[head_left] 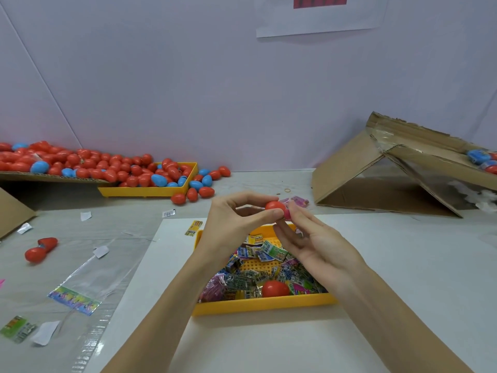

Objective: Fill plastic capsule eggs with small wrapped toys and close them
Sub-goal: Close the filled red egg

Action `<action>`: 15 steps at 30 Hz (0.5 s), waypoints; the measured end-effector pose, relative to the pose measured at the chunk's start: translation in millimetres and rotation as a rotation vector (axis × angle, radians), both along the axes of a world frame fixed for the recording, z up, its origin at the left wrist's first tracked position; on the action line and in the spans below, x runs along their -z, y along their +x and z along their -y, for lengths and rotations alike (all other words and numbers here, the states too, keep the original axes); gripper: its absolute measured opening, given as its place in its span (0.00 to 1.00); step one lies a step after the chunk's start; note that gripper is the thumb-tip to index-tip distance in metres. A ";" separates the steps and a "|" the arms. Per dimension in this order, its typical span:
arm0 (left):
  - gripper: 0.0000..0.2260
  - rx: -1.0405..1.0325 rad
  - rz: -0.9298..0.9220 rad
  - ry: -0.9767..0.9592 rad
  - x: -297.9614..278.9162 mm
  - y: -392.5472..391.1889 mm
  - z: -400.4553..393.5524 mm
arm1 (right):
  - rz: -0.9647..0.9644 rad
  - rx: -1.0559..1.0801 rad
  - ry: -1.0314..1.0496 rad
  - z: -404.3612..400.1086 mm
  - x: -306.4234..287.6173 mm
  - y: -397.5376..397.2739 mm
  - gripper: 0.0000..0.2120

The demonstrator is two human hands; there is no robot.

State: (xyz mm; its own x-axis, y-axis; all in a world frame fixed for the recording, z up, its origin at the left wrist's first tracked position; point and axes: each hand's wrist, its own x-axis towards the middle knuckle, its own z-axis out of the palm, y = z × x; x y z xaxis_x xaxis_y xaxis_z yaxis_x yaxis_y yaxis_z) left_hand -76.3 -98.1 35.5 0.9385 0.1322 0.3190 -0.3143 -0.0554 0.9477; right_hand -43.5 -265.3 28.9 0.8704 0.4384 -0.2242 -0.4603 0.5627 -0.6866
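Observation:
My left hand (236, 214) pinches a red egg half (274, 206) between thumb and fingers, above the near yellow tray (258, 304). My right hand (309, 238) presses a pink wrapped toy (287, 212) into that half with its fingertips. The tray holds several small wrapped toys (250, 278) and another red egg half (274, 288). A further wrapped toy (297, 201) lies on the table just behind my hands.
A heap of red and blue eggs (88, 164) spills over a cardboard sheet and a second yellow tray (150, 191) at back left. A folded cardboard box (390, 168) stands at right. An open red egg (40, 250), plastic bags (88, 278) and wrappers lie at left.

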 end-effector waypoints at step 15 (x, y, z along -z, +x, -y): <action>0.12 -0.012 0.007 0.047 -8.6 -3.1 -10.2 | 0.238 0.206 -0.235 15.8 -5.6 9.6 0.15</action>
